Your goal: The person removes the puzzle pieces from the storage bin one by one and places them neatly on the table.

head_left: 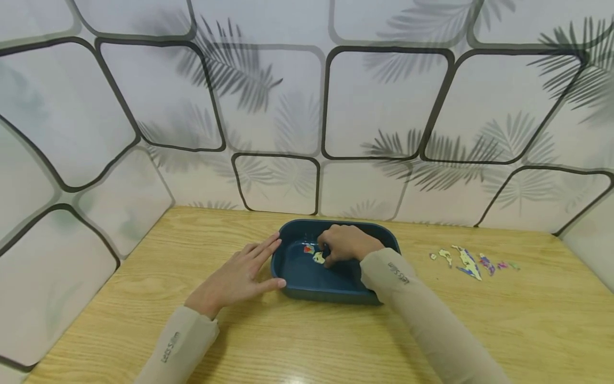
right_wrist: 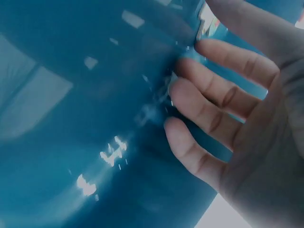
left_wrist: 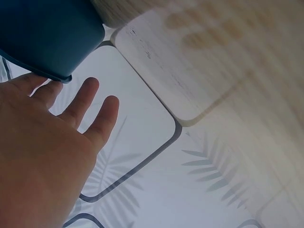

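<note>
A dark blue rectangular basin [head_left: 316,293] stands on the wooden table. My left hand [head_left: 242,274] rests against its left side, fingers spread; in the left wrist view the fingertips of that hand [left_wrist: 47,137] meet the rim. My right hand [head_left: 347,242] reaches down into the basin. Its thumb and index finger pinch the edge of a small whitish flat piece [head_left: 318,257], which also shows between the fingertips in the right wrist view. The other fingers of the right hand [right_wrist: 228,104] are bent. A small red and white piece [head_left: 309,249] lies beside it on the basin floor.
Right of the basin, several flat cut-out pieces lie on the wooden table [head_left: 144,277]: a long white and blue one [head_left: 467,262], a purple and red one [head_left: 486,264] and smaller bits. A patterned wall covering [head_left: 369,106] rises behind the table and along both sides.
</note>
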Demonstrator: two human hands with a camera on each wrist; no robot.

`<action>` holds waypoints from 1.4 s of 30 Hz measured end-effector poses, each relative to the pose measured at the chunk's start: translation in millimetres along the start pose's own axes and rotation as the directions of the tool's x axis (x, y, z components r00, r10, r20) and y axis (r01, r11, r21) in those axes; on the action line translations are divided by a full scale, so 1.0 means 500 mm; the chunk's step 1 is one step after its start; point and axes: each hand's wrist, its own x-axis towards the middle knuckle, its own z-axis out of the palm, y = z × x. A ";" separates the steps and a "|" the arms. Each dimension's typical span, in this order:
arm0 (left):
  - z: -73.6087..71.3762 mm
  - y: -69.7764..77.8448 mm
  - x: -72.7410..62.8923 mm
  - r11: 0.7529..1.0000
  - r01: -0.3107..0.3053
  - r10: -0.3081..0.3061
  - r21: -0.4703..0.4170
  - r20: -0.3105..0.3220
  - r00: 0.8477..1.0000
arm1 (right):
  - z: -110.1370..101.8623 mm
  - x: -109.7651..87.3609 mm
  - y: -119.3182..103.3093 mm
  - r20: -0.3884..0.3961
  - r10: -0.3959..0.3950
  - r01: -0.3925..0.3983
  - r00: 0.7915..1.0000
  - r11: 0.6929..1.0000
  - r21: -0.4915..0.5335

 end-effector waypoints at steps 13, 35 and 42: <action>-0.004 -0.005 0.003 1.000 0.007 -0.007 0.006 0.007 1.000 | 0.005 0.018 -0.016 -0.066 -0.054 0.051 0.996 0.998 -0.035; 0.004 0.002 0.011 1.000 -0.008 0.008 -0.004 -0.005 1.000 | -0.037 -0.034 0.039 -0.072 -0.147 0.151 0.986 0.988 0.045; 0.004 -0.001 0.008 1.000 -0.004 0.004 -0.005 -0.016 1.000 | -0.055 -0.047 0.050 -0.089 -0.170 0.175 0.981 0.983 0.057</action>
